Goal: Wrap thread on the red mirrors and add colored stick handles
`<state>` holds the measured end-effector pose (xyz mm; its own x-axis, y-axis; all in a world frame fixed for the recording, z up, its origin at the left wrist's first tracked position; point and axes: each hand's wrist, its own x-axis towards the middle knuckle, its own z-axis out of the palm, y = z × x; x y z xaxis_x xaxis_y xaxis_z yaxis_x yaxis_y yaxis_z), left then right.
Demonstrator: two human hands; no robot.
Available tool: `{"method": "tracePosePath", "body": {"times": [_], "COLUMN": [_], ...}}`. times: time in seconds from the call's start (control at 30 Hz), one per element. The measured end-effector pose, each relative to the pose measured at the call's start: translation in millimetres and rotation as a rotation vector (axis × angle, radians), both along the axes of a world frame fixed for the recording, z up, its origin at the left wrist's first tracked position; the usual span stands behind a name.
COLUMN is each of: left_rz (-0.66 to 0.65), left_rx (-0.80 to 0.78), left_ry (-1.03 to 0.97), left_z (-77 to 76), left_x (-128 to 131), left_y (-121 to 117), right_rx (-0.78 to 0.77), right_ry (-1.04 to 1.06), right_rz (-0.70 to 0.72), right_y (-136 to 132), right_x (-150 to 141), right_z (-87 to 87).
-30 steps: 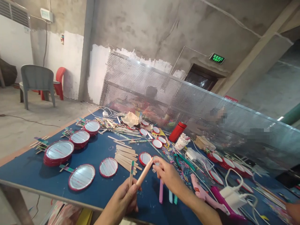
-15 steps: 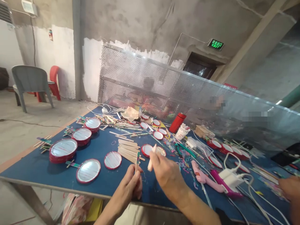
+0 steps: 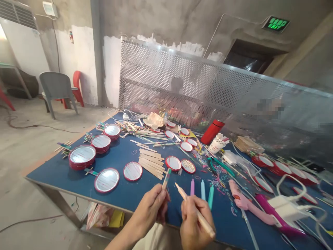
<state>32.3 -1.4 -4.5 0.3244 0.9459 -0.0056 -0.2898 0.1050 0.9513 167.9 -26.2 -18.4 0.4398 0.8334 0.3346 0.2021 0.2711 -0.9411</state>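
Observation:
My left hand (image 3: pixel 153 205) pinches a wooden craft stick (image 3: pixel 167 177), its upper end coloured green and other hues. In my right hand (image 3: pixel 195 217) is a pale peach marker (image 3: pixel 203 222), held like a pen with its tip toward the stick, a small gap between them. Just behind the right hand lie a purple marker (image 3: pixel 192 187), a light blue marker (image 3: pixel 203 189) and a teal marker (image 3: pixel 211 196). Plain craft sticks (image 3: pixel 151 161) are fanned out beyond my hands. A round red-rimmed disc (image 3: pixel 133 171) lies left of the sticks.
Stacks of red-rimmed discs (image 3: pixel 82 158) stand at the left. Rightward are a pink glue gun (image 3: pixel 241 198), green-handled pliers (image 3: pixel 224 167), a white power adapter (image 3: pixel 283 208) and cables. A red bottle (image 3: pixel 212 132) and a paper cup (image 3: pixel 218 143) stand before the perforated metal screen (image 3: pixel 156 66).
My right hand has turned and lowered, tilting the peach marker from near upright to pointing at the stick. The three markers on the table have come into sight. The view has shifted.

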Motion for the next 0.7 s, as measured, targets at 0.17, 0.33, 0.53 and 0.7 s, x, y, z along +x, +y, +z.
{"method": "tracePosePath", "body": {"times": [0.17, 0.33, 0.53, 0.7], "left_rz": [0.026, 0.082, 0.118, 0.116], "left_rx": [-0.041, -0.008, 0.062, 0.079], "left_ry": [0.056, 0.171, 0.333, 0.403], "left_z": [4.0, 16.7, 18.2, 17.7], "left_x": [5, 10, 8, 9], "left_y": [-1, -6, -7, -7], "right_rx": [0.131, 0.249, 0.396, 0.385], "right_ry": [0.111, -0.155, -0.201, -0.213], "right_rz": [-0.080, 0.087, 0.073, 0.116], "right_y": [6, -3, 2, -1], "right_x": [-6, -7, -13, -11], "right_z": [8.0, 1.6, -2.1, -2.3]}}
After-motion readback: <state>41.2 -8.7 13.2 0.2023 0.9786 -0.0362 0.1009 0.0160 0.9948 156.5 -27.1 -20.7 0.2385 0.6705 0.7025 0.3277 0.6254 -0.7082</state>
